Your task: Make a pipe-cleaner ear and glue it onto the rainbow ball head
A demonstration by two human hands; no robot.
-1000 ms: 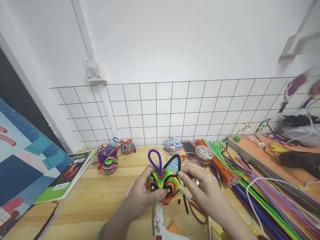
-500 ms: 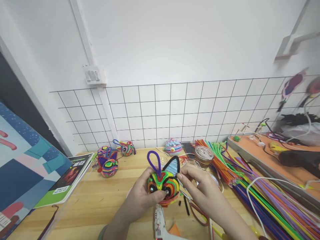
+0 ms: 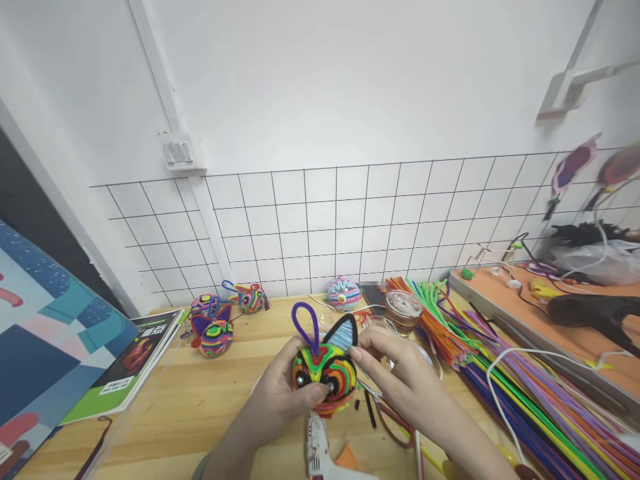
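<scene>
A round ornament covered in colourful pipe cleaners, with dark eyes, a purple loop on top and a black-edged blue ear, is held above the table. My left hand grips its left side, thumb across the front. The fingers of my right hand are closed at the base of the ear on the right, pinching its edge. Below the ornament lies a white glue gun. Scissors with dark red handles rest partly under my right hand, beside short black pipe cleaner bits.
Several finished ornaments sit at the back left, and another stands by the wall grid. Bundles of pipe cleaners cover the right side, crossed by a white cable. A wire spool stands behind; a magazine lies left.
The whole view has shifted slightly, with objects a little further left. Both hands keep their hold on the ornament and its ear.
</scene>
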